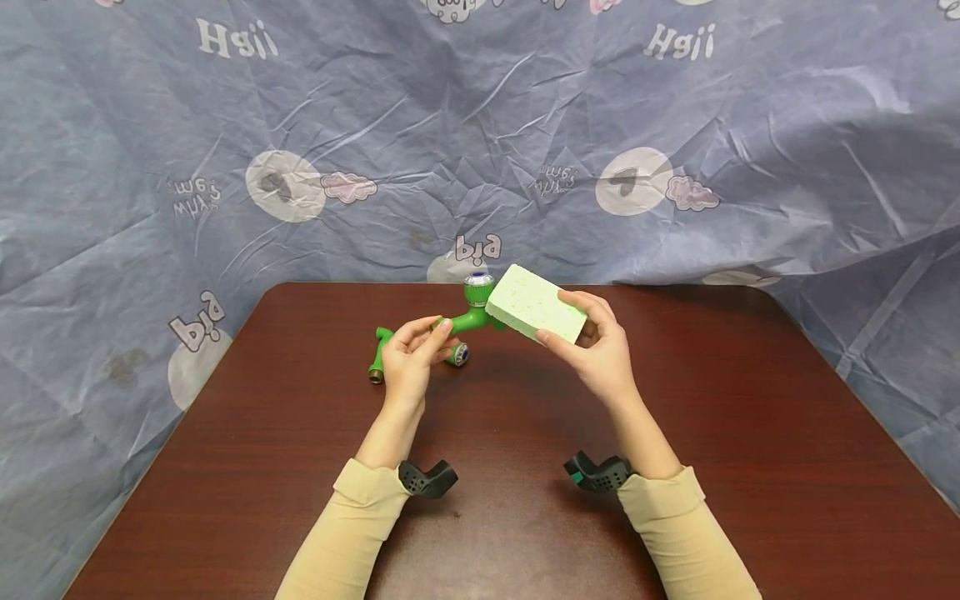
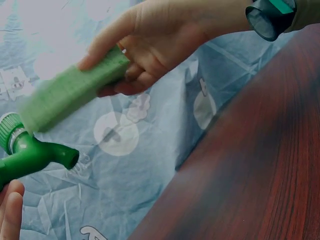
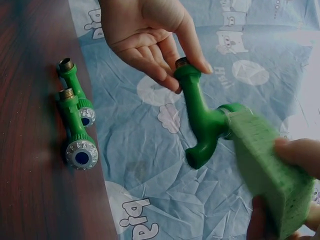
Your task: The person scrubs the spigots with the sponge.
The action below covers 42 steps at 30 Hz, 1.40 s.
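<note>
A green faucet (image 3: pixel 202 117) with a ribbed round knob is held up above the table, its threaded end pinched between the thumb and fingers of my left hand (image 1: pixel 412 358). The knob (image 1: pixel 478 290) points upward in the head view, and the short spout hangs lower. My right hand (image 1: pixel 600 342) grips a pale green sponge (image 1: pixel 532 304) by one end, thumb on one face and fingers on the other. In the right wrist view the sponge's far end lies right at the knob and covers part of it. The sponge looks slightly blurred in both wrist views.
Two more green faucets (image 3: pixel 74 120) lie on the dark brown table (image 1: pixel 525 467), close together behind my left hand. A wrinkled blue-grey cloth (image 1: pixel 480 150) with printed pictures hangs past the table's far edge. Each wrist wears a black device (image 1: pixel 429 479).
</note>
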Each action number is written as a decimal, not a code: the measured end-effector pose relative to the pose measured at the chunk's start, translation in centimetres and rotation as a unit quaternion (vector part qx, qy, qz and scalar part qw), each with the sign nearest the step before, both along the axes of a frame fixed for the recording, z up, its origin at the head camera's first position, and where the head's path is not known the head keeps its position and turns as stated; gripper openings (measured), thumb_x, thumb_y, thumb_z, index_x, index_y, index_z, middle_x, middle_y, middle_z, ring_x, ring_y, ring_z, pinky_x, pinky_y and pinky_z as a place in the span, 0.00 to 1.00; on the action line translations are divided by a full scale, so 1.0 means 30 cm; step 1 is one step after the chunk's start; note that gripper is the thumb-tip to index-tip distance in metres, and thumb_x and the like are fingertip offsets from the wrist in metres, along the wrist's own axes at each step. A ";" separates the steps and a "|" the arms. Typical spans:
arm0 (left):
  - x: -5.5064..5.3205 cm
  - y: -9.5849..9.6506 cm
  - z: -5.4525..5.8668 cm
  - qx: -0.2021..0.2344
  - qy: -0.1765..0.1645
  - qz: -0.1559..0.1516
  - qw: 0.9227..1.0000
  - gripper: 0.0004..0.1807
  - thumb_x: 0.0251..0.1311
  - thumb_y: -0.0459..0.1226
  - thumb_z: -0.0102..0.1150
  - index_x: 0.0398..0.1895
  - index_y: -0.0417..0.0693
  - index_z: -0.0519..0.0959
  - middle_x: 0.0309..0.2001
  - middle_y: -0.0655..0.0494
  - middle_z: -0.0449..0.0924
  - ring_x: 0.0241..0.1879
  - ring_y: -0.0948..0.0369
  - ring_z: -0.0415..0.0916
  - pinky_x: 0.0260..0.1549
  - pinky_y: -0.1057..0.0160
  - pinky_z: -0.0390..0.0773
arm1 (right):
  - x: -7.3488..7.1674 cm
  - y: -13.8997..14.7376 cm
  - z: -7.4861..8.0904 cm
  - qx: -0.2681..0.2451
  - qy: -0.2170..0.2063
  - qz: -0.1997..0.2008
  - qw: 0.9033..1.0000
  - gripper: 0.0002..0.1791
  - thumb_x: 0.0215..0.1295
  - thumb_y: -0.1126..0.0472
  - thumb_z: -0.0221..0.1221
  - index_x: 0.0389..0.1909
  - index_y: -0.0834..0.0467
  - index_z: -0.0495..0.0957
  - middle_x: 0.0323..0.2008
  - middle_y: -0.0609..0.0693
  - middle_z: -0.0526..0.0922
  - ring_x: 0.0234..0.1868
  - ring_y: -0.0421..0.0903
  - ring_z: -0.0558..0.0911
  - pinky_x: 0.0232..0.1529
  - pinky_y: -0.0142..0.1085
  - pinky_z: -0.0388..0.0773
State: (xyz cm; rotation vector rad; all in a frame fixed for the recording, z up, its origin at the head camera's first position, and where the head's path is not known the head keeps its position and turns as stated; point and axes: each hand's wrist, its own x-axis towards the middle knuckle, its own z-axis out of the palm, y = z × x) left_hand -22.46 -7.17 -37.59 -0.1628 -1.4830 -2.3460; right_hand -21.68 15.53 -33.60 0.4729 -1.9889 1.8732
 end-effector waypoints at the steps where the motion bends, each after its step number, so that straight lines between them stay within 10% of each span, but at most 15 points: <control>1: 0.000 -0.001 0.001 0.001 0.000 0.001 1.000 0.13 0.54 0.29 0.66 0.41 0.30 0.78 0.27 0.55 0.83 0.25 0.60 0.83 0.25 0.66 0.83 | 0.005 -0.002 0.006 0.012 -0.009 0.000 1.000 0.31 0.47 0.79 0.66 0.56 0.71 0.71 0.54 0.57 0.67 0.36 0.40 0.78 0.34 0.24 0.78; 21: -0.010 0.006 -0.012 -0.021 0.024 0.050 0.998 0.12 0.49 0.27 0.69 0.38 0.35 0.81 0.26 0.54 0.82 0.23 0.61 0.81 0.23 0.69 0.81 | -0.004 0.046 0.018 0.023 -0.034 -0.063 0.997 0.30 0.48 0.75 0.67 0.56 0.68 0.73 0.51 0.54 0.68 0.36 0.41 0.76 0.34 0.22 0.77; 32: 0.075 0.032 0.072 -0.176 0.066 0.155 0.970 0.15 0.44 0.27 0.72 0.36 0.29 0.81 0.29 0.35 0.82 0.25 0.59 0.81 0.25 0.73 0.78 | 0.036 -0.014 0.038 -0.017 0.043 -0.028 0.999 0.31 0.44 0.81 0.67 0.54 0.70 0.73 0.51 0.53 0.69 0.37 0.42 0.77 0.35 0.24 0.77; 42: 0.093 0.059 0.070 -0.209 0.084 0.147 0.963 0.14 0.44 0.28 0.72 0.36 0.29 0.82 0.28 0.37 0.82 0.25 0.46 0.81 0.21 0.71 0.80 | 0.093 -0.098 0.051 0.100 0.100 -0.067 0.988 0.31 0.42 0.76 0.70 0.52 0.72 0.73 0.54 0.67 0.67 0.48 0.51 0.71 0.36 0.25 0.72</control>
